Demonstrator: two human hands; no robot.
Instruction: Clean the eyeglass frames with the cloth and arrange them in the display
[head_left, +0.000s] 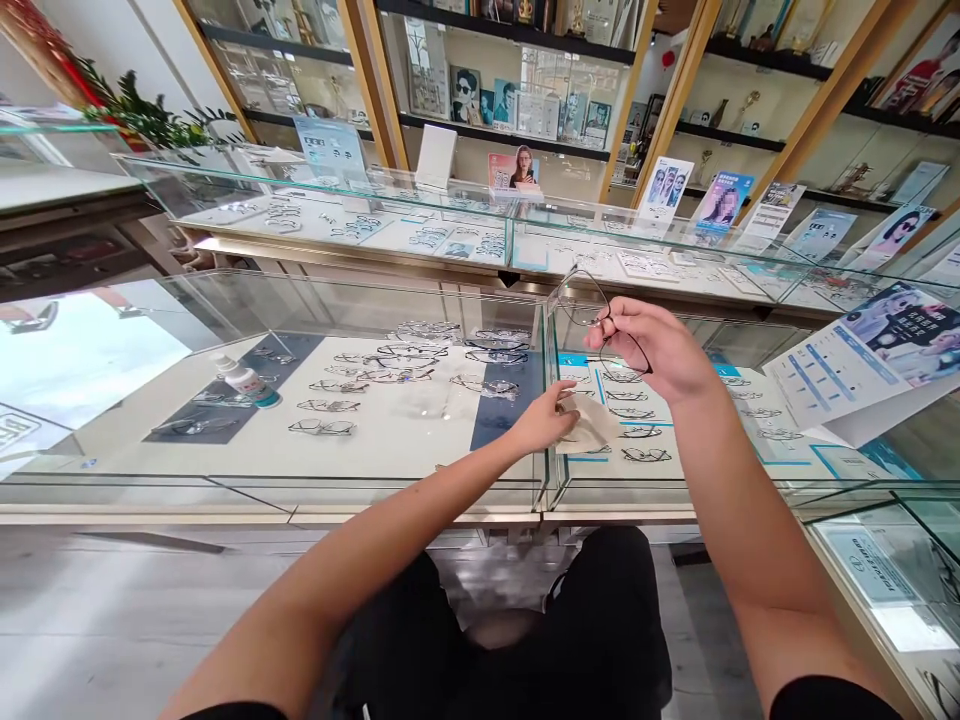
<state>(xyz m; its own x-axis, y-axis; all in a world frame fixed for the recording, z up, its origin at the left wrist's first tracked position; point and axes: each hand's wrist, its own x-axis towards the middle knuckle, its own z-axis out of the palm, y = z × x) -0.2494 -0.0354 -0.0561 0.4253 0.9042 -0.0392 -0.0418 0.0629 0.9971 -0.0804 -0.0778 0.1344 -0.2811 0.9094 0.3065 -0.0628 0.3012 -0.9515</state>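
My right hand point(656, 345) is raised above the glass counter, its fingers closed on a pair of thin dark-framed eyeglasses point(628, 350). The glasses hang tilted, one lens above the fingers and one below. Lower and to the left is my left hand point(546, 418), fingers bent and pinched at the edge of a beige cloth point(592, 428). That cloth hangs over the counter top at the joint between two glass cases. Under the glass near both hands lie several eyeglass frames point(645, 455).
A white spray bottle point(249, 383) stands on the counter at left. A folded display card point(874, 360) stands at right. Behind is a second glass case point(420, 205) with upright cards, then shelves point(517, 135). My legs point(525, 620) are below the front edge.
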